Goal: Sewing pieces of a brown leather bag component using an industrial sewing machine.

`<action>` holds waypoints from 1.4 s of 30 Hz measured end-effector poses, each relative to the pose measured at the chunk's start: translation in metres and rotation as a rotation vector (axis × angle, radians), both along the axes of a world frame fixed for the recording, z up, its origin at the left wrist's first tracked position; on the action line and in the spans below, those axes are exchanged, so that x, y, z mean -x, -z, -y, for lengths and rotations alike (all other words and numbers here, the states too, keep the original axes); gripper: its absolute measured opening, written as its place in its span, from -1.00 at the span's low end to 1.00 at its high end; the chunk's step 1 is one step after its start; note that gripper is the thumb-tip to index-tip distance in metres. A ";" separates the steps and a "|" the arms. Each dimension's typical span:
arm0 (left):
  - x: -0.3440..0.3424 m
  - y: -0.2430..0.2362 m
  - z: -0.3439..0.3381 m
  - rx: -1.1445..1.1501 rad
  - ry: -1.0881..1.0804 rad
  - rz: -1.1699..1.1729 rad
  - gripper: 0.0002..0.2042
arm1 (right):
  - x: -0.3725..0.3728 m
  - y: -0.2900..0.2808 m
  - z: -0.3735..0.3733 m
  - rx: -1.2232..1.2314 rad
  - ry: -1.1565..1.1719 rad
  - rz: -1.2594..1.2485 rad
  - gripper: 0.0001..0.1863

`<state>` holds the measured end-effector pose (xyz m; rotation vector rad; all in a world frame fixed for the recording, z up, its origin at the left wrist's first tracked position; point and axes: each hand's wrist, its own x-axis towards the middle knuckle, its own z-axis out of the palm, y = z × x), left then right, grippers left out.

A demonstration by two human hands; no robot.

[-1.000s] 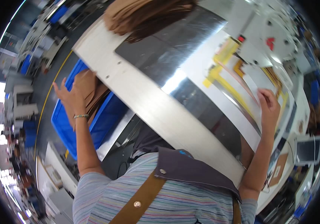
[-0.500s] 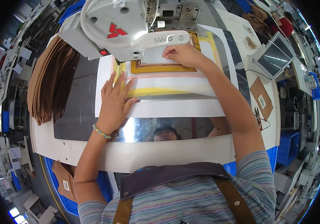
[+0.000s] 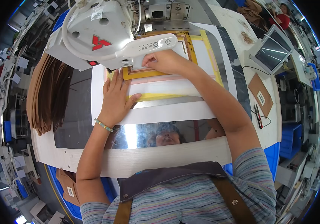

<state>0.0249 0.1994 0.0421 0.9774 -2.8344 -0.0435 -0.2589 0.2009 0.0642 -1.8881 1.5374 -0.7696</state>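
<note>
Head view, workshop: I note a metal plate (image 3: 78, 115) on a white table (image 3: 148, 158). The amber frame (image 3: 139, 75) lies beneath the white machine (image 3: 107, 30). Left hand (image 3: 115, 99): flat, fingers apart, beside the frame's near-left corner. Right hand (image 3: 163, 61): curled over the frame; I cannot tell its grip. Bare plate separates white sheet (image 3: 167, 112) from table edge.

The frame (image 3: 137, 75) is amber, the shirt (image 3: 178, 192) striped.

Worn are a striped shirt (image 3: 167, 199), dark apron (image 3: 175, 172), brown straps (image 3: 225, 192) and beaded bracelet (image 3: 103, 125).
</note>
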 end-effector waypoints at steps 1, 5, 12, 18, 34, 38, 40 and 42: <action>0.001 0.000 -0.001 -0.010 -0.012 0.017 -0.22 | 0.003 -0.004 -0.004 0.003 -0.021 0.001 -0.81; 0.003 0.004 -0.002 0.016 0.011 -0.047 -0.26 | 0.047 -0.020 -0.003 -0.013 -0.009 -0.003 -0.83; 0.000 0.009 0.000 0.051 -0.012 -0.061 -0.32 | 0.094 -0.036 -0.027 -0.141 0.032 -0.276 -0.93; 0.001 0.010 0.000 0.041 -0.028 -0.069 -0.26 | 0.089 -0.041 -0.033 -0.141 0.030 -0.354 -0.94; 0.000 0.011 0.001 0.054 -0.019 -0.043 -0.27 | 0.075 -0.043 -0.034 -0.269 0.001 -0.741 -0.94; 0.001 0.011 0.000 0.065 -0.021 -0.069 -0.28 | 0.077 -0.047 -0.038 -0.192 0.024 -0.605 -0.95; 0.001 0.011 -0.001 0.060 -0.028 -0.068 -0.28 | 0.078 -0.046 -0.038 -0.163 0.015 -0.587 -0.92; 0.001 0.011 -0.001 0.056 -0.036 -0.067 -0.29 | 0.077 -0.044 -0.038 -0.213 -0.051 -0.609 -0.90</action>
